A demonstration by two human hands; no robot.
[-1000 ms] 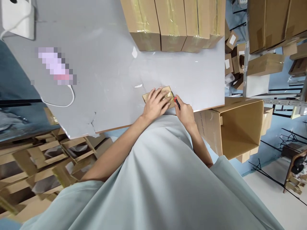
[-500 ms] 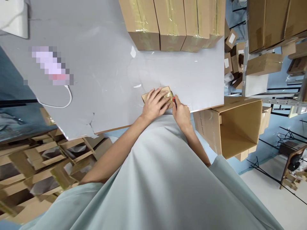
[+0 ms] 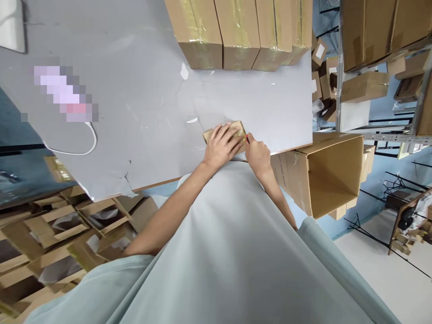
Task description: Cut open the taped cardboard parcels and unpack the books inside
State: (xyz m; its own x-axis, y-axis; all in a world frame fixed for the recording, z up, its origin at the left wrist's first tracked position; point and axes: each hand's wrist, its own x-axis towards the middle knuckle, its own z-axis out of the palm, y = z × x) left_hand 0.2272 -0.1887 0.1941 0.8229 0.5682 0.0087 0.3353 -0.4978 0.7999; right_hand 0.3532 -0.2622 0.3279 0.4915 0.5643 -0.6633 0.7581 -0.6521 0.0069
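Observation:
A small cardboard box point(image 3: 238, 126) with shiny tape lies slightly askew near the front edge of the grey table. Across its top is my left hand point(image 3: 221, 146), fingers bent over the box and holding it down, covering much of it. My right hand point(image 3: 257, 155) is closed around a small red-and-black utility knife point(image 3: 247, 137) at the box's right end. Most of the knife is hidden inside the fist, and its blade cannot be made out.
Several taped cartons point(image 3: 202, 56) stand side by side at the table's back. A large open carton point(image 3: 334, 180) is beyond the right edge. Open boxes point(image 3: 57, 225) crowd the lower left. A white cable point(image 3: 94, 139) and a blurred-out object point(image 3: 62, 92) lie on the left of the table point(image 3: 145, 108).
The view has shifted slightly. My right hand has turned a little, and less of the knife shows now. My left hand stays on the small box.

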